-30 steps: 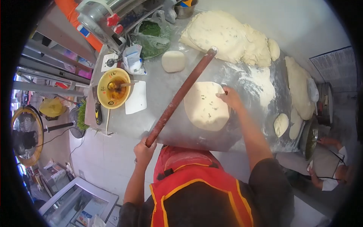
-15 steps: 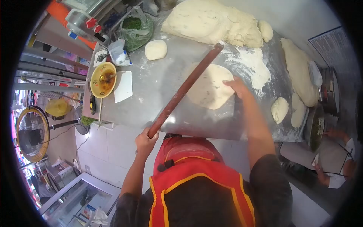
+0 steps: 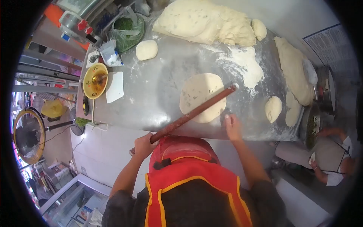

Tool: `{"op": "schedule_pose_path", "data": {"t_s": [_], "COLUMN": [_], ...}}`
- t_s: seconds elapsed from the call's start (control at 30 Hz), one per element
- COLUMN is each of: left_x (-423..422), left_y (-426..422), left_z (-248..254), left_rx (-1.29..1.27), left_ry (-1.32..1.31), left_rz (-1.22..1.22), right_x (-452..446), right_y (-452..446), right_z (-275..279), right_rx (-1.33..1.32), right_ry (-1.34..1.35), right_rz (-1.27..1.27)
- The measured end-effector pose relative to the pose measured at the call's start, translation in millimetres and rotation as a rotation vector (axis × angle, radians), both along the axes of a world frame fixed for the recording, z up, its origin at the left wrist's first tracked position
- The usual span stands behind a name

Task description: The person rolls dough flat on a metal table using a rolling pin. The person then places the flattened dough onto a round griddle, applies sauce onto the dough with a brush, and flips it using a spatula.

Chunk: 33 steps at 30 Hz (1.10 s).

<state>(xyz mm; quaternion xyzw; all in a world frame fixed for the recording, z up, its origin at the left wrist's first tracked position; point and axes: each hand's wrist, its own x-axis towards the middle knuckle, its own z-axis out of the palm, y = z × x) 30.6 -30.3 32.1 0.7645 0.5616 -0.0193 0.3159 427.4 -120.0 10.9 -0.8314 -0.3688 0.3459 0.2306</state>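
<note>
My left hand [image 3: 143, 145] is wrapped round the lower end of a long reddish-brown rolling pin [image 3: 193, 113]. The pin slants up to the right, and its far part lies across a flat round of dough [image 3: 200, 90] with small dark flecks. Just off the dough's lower right edge is my right hand [image 3: 233, 126], near the table's front edge, its fingers bent. Something small and dark shows beside its fingertips, too blurred to make out.
The metal table [image 3: 151, 90] carries a large dough mass [image 3: 196, 22], spilled flour [image 3: 245, 68], dough pieces [image 3: 146, 50] [image 3: 273, 109], a yellow bowl [image 3: 89, 89] and a white card [image 3: 115, 87]. A co-worker [image 3: 329, 155] is at the far right.
The rolling pin has swung down to the right, now over the dough round. My right hand has left the dough and moved down towards the table's front edge. The view has shifted.
</note>
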Motion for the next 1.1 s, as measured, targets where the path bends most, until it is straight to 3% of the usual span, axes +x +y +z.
{"op": "schedule_pose_path", "data": {"t_s": [0.1,0.13,0.2,0.37,0.43,0.53,0.57,0.67,0.7,0.73,0.8,0.93,0.97,1.1], "left_x": [5.2,2.6,-6.8,-41.7,-73.3,-81.4,-79.9,-71.6,-69.9,-67.2,-76.3,-112.6,-129.7,-109.2], "left_y": [-1.9,-3.0,-2.8,26.0,46.3,57.1,56.7,37.9,38.1,40.5,42.5,66.9,64.5,60.7], "left_z": [7.1,-0.5,-7.9,-14.4,-36.3,-24.9,-20.8,-18.3,-9.0,-0.5,-1.3,-18.3,-46.2,-26.1], "left_rx": [-0.127,-0.144,-0.184,-0.196,-0.207,-0.168,-0.163,-0.18,-0.211,-0.248,-0.187,0.043,0.084,0.014], "left_ry": [0.043,0.029,0.021,0.152,0.14,0.245,0.255,0.289,0.292,0.296,0.289,0.223,0.169,0.185], "left_rz": [-0.066,-0.08,-0.112,-0.077,-0.035,-0.02,-0.012,0.001,-0.011,-0.016,0.045,0.186,0.212,0.159], "right_x": [-23.3,-25.7,-29.9,-55.8,-75.9,-93.8,-87.6,-63.4,-65.3,-67.4,-75.8,-110.3,-115.4,-100.5], "right_y": [44.6,56.1,75.8,181.2,240.6,284.5,278.3,197.6,172.7,165.4,196.9,307.6,321.2,291.5], "right_z": [54.2,50.1,23.7,2.0,-6.3,3.9,-2.4,-19.4,-3.6,7.3,-0.6,6.5,6.6,7.0], "right_rx": [0.474,0.362,0.399,0.46,0.496,0.687,0.714,0.535,0.339,0.362,0.539,0.467,0.489,0.454], "right_ry": [-0.541,-0.544,-0.553,-0.756,-0.796,-0.727,-0.609,-0.674,-0.565,-0.557,-0.554,-0.671,-0.657,-0.636], "right_rz": [0.399,0.546,0.716,0.792,0.696,0.647,0.675,0.817,0.771,0.762,0.752,0.787,0.794,0.841]}}
